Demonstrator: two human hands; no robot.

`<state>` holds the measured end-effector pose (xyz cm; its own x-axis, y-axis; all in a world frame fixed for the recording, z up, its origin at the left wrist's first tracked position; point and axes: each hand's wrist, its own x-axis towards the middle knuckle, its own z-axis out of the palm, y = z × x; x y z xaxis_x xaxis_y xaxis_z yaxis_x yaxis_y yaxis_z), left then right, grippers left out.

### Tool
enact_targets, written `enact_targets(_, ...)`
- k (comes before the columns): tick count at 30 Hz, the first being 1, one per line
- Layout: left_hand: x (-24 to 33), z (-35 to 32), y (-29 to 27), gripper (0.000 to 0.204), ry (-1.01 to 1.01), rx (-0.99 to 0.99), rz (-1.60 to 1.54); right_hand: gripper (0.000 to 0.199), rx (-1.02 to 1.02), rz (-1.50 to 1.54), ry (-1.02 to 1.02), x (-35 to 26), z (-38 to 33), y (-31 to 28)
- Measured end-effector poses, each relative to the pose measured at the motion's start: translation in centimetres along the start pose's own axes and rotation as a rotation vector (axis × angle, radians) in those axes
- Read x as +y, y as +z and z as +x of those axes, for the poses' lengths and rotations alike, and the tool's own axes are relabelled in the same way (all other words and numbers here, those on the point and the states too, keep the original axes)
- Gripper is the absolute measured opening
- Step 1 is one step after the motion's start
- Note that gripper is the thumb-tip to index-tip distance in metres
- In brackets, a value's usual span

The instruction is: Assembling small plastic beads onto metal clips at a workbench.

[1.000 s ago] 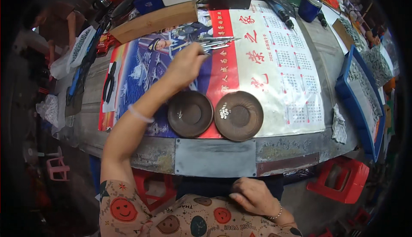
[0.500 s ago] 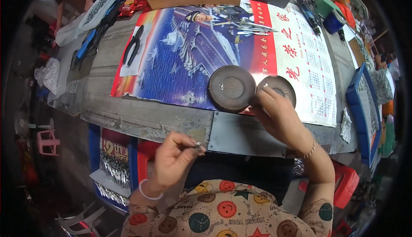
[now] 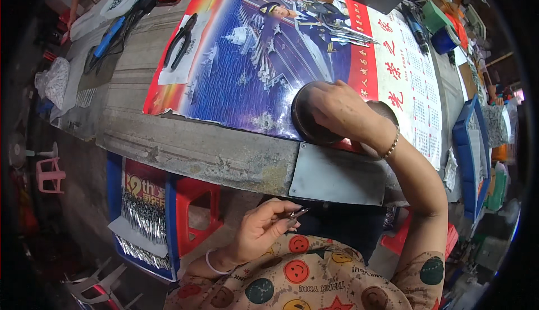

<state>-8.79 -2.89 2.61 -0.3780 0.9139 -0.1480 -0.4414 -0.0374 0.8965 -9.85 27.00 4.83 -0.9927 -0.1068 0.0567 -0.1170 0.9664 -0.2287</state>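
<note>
My left hand is closed in front of my body, below the table edge. Between its thumb and fingers is a small silvery metal piece, too small to name more exactly. My right hand reaches over the left of two round dark wooden dishes, its fingers curled down into it. Its fingertips and anything in them are hidden. The second dark dish lies just right, mostly covered by my wrist and hand. Both dishes sit on a large printed calendar poster.
Black-handled pliers lie on the poster's left, and several thin metal tools on its upper part. A grey metal plate is at the table's front edge. Blue trays with metal parts stand below left; another blue tray is at right.
My right hand has moved left from the right dish to the left dish. My left hand has moved down and right, closer to my body, still gripping the metal piece. The view has shifted slightly.
</note>
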Motion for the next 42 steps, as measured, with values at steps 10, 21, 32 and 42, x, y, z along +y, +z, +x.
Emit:
enact_targets(10, 0.4, 0.8, 0.8, 0.028, 0.015, -0.002, -0.078, 0.013, -0.020, 0.374, 0.137, 1.1, -0.7, -2.8)
enact_targets(21, 1.1, 3.2, 1.9, 0.021, 0.147, 0.009, 0.074, 0.007, 0.145, 1.277, 0.582, 1.2, -3.0, -2.4)
enact_targets(32, 2.5, 5.7, 2.9, 0.024, 0.655, -0.025, 0.856, 0.013, -0.047, 1.611, 0.490, -3.8, -8.5, -3.3)
enact_targets(42, 3.2, 6.7, 3.4, 0.024, 0.923, -0.220, 1.282, 0.019, -0.289, 1.569, 0.378, -6.1, -12.3, -3.3)
